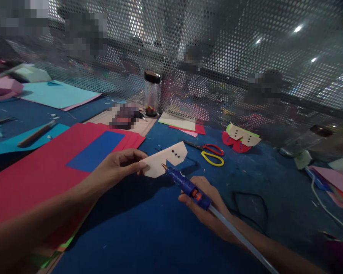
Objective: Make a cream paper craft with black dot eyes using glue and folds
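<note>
My left hand (pixel 118 164) pinches one end of a cream paper cut-out (pixel 165 158) marked with small black squares, holding it just above the blue table. My right hand (pixel 208 207) grips a blue hot glue gun (pixel 188 187) with a clear glue stick jutting from its back. The gun's brass nozzle touches the lower edge of the cut-out.
Red and blue paper sheets (pixel 59 163) lie to the left. Red-and-yellow scissors (pixel 212 154) rest beyond the cut-out. A finished red and cream paper piece (pixel 241 139), a clear jar (pixel 152 93), a black cord loop (pixel 249 207) and a perforated metal screen (pixel 217 57) stand behind.
</note>
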Motion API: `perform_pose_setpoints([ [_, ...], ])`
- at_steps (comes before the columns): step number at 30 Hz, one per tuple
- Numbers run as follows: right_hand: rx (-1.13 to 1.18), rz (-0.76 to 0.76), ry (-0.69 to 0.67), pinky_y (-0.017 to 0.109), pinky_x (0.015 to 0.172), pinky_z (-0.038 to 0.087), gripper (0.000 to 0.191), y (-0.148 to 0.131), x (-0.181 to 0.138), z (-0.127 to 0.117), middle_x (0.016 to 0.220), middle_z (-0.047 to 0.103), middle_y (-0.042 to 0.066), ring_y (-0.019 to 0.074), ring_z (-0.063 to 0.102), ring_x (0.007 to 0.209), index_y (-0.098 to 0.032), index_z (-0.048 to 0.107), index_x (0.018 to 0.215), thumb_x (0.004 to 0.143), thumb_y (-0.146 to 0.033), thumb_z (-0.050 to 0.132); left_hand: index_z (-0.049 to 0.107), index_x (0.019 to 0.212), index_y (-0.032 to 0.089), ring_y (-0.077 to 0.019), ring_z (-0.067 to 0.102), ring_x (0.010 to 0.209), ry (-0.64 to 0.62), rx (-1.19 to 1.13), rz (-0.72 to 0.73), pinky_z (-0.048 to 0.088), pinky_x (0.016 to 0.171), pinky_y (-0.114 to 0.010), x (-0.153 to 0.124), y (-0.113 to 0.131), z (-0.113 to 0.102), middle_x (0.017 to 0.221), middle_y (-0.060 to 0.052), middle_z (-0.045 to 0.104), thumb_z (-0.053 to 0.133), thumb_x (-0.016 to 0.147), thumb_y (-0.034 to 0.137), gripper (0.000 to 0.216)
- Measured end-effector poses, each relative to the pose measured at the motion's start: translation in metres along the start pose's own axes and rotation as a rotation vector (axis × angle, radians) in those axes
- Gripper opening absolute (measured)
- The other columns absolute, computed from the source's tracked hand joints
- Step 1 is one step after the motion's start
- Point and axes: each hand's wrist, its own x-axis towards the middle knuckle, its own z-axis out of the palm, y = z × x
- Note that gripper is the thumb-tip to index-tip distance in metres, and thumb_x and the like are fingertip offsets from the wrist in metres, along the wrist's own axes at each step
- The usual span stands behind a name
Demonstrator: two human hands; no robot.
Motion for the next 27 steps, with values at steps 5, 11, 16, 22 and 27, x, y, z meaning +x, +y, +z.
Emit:
perform_pose_setpoints([
  [5,0.062,0.078,0.003,0.030,0.067,0.050,0.033,0.000,0.001,-0.003,0.084,0.067,0.003,0.0197,0.063,0.081,-0.022,0.064,0.087,0.097,-0.053,0.062,0.076,0.096,0.020,-0.0153,0.062,0.072,0.098,-0.062,-0.044,0.052,0.066,-0.025,0.000,0.002,0.000,0.086,-0.004,0.073,0.082,0.079,0.048,0.033],
  [11,0.109,0.096,0.058,0.031,0.075,0.053,0.030,0.010,0.000,-0.001,0.087,0.071,0.001,0.0185,0.067,0.082,-0.023,0.069,0.091,0.095,-0.053,0.067,0.074,0.096,0.021,-0.0130,0.061,0.071,0.177,-0.226,-0.116,0.050,0.061,-0.021,0.000,0.002,-0.006,0.079,0.000,0.069,0.084,0.081,0.041,0.027],
  [16,0.158,0.114,0.103,0.029,0.078,0.054,0.024,0.016,0.000,-0.001,0.088,0.072,0.000,0.0176,0.069,0.083,-0.026,0.072,0.093,0.096,-0.050,0.068,0.075,0.094,0.021,-0.0090,0.062,0.079,0.200,-0.434,-0.089,0.052,0.077,-0.018,0.003,0.006,-0.014,0.087,0.005,0.073,0.085,0.083,0.027,0.016],
  [22,0.172,0.190,0.068,0.030,0.072,0.054,0.028,0.016,0.005,-0.007,0.078,0.071,0.000,0.0171,0.067,0.071,-0.024,0.072,0.091,0.096,-0.051,0.065,0.076,0.092,0.018,-0.0111,0.063,0.087,0.285,-0.522,-0.082,0.052,0.084,-0.020,0.007,0.007,-0.021,0.089,0.002,0.073,0.085,0.083,0.026,0.016],
  [27,0.165,0.335,0.001,0.033,0.072,0.054,0.035,0.021,0.008,-0.014,0.077,0.070,0.002,0.0192,0.067,0.071,-0.022,0.069,0.090,0.093,-0.056,0.064,0.075,0.091,0.018,-0.0116,0.064,0.086,0.301,-0.540,-0.045,0.054,0.084,-0.020,0.009,0.000,-0.026,0.087,0.001,0.073,0.087,0.079,0.026,0.018],
])
